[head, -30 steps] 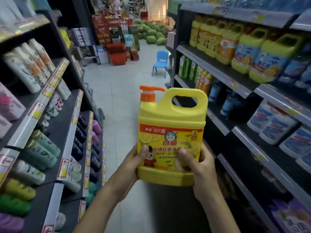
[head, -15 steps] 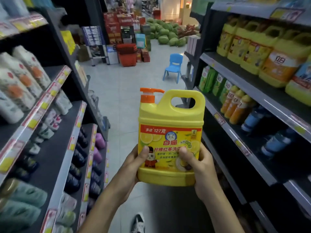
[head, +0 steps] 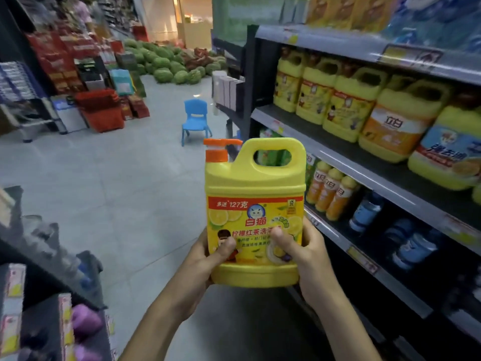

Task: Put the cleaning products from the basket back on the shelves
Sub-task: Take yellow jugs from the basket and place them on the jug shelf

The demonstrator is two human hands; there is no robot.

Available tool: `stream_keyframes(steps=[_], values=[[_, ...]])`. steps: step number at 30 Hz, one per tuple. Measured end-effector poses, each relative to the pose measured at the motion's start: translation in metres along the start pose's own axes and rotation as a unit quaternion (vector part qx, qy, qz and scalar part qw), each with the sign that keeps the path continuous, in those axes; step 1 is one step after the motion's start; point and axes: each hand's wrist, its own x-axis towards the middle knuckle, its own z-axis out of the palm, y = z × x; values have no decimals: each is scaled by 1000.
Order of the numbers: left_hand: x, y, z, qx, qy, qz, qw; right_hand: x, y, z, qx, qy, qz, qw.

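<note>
hands: I see left hand (head: 205, 259) and right hand (head: 304, 254) both clamped on the jug's lower sides.
item: yellow plastic pump-top detergent jug (head: 253, 194), upright, mid-aisle, not yet shelved.
step: carry, I judge.
next: swing right, seat beside the matching yellow handled jugs (head: 315, 96) on the grey metal shelf (head: 346, 162).

Yellow jugs (head: 348, 108) on shelf (head: 338, 158)
</note>
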Motion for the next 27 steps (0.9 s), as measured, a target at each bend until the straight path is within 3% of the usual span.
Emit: stream_keyframes(steps=[6,14,17,22,27], values=[[111,17,-18,26,-48,-4,999,89,3,-20,-5,28,-28,999],[260,49,-9,33,-53,44,997,217,-21,-71,-55,24,-58,997],[313,55,-8,51,-99,59,992,249,-26,-91,-85,35,-62,994],[395,58,6,102,-190,80,973,277,-35,-117,-139,135,-39,980],[485,77,39,181,-271,131,936,308,-38,-145,-182,281,-13,942]])
